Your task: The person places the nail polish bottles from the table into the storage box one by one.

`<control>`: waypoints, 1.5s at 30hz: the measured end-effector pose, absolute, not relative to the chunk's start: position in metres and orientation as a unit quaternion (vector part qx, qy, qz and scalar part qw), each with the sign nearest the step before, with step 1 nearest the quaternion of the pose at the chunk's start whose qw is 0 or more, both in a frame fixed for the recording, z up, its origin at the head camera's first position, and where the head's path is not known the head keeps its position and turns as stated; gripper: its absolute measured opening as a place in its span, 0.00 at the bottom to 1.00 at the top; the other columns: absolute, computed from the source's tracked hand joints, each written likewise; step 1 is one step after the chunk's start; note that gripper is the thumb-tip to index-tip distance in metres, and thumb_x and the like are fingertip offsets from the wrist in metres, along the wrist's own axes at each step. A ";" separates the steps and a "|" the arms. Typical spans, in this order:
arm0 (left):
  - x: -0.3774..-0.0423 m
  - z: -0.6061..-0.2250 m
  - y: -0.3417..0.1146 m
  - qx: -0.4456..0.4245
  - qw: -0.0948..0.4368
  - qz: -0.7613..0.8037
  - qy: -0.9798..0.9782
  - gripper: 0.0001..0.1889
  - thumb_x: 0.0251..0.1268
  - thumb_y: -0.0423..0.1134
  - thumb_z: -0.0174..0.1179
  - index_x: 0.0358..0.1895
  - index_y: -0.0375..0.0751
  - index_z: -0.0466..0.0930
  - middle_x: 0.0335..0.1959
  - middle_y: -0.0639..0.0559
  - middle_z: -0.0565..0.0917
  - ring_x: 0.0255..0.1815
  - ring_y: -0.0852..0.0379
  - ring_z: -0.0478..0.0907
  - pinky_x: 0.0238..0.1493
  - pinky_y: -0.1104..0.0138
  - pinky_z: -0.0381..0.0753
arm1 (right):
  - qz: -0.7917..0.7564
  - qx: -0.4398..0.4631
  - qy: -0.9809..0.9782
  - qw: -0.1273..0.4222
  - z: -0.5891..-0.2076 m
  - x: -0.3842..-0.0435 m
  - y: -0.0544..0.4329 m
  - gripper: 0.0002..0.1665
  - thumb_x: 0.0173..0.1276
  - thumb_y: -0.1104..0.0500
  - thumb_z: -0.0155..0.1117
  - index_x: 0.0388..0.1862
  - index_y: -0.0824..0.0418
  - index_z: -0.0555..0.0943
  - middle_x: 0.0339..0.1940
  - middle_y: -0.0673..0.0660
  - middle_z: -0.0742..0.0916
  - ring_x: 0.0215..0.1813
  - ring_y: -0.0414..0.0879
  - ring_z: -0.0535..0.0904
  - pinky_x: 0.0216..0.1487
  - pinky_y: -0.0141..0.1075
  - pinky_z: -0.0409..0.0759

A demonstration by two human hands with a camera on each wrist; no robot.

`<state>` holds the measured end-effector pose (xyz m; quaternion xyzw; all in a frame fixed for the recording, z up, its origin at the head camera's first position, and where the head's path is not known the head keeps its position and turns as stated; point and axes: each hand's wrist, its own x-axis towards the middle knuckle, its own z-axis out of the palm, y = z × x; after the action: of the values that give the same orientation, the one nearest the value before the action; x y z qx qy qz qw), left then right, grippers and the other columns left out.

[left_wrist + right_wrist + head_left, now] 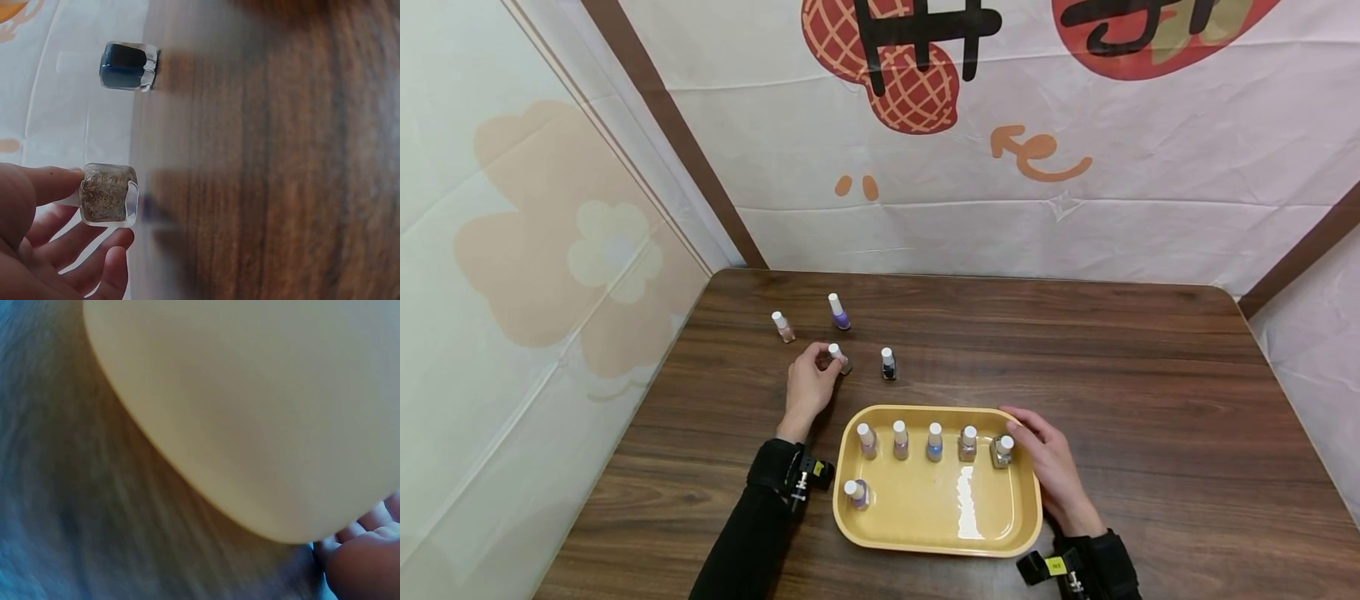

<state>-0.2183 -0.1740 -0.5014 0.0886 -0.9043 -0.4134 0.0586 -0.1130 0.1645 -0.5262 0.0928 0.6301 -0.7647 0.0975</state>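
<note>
Pinching glitter bottle (pixel 105 197); wall lettering (pixel 932 29) cropped

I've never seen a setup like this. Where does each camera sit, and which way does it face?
Head: worn on the head, facing forward and down at the table and yellow tray; left hand, right hand and dark left sleeve show.
Left wrist: worn there, facing the left hand, glittery bottle in its grip, dark bottle nearby.
Right wrist: worn there, facing the tray's rounded corner; part of the right hand shows, lower right.
Shared: head and left wrist both show those two bottles.
</note>
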 end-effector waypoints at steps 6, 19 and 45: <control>-0.216 -0.497 -0.172 0.087 0.066 -0.414 -0.904 0.12 0.65 0.41 0.62 0.48 0.39 0.80 0.44 0.41 0.86 0.45 0.48 0.83 0.47 0.56 0.77 | -0.768 0.093 0.626 0.096 -0.526 -0.113 0.164 0.27 0.72 0.54 0.59 0.63 0.69 0.72 0.48 0.44 0.83 0.49 0.37 0.81 0.50 0.31 0.81; -0.209 -0.487 -0.167 0.074 0.078 -0.415 -0.904 0.12 0.65 0.39 0.62 0.48 0.39 0.80 0.44 0.41 0.86 0.46 0.47 0.82 0.48 0.54 0.76 | -0.776 0.084 0.618 0.093 -0.527 -0.112 0.164 0.24 0.72 0.54 0.59 0.61 0.67 0.74 0.48 0.45 0.83 0.49 0.36 0.81 0.50 0.31 0.80; -0.181 -0.462 -0.161 0.019 0.080 -0.415 -0.906 0.12 0.66 0.40 0.62 0.49 0.40 0.80 0.46 0.43 0.85 0.50 0.46 0.81 0.46 0.54 0.78 | -0.768 0.091 0.627 0.098 -0.528 -0.114 0.165 0.27 0.72 0.53 0.59 0.63 0.68 0.72 0.49 0.45 0.83 0.50 0.37 0.81 0.51 0.31 0.80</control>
<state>-0.1813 -0.1607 -0.4616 0.0191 -0.9063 -0.4145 0.0797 -0.1136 0.1645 -0.5280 0.0912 0.6268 -0.7675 0.0983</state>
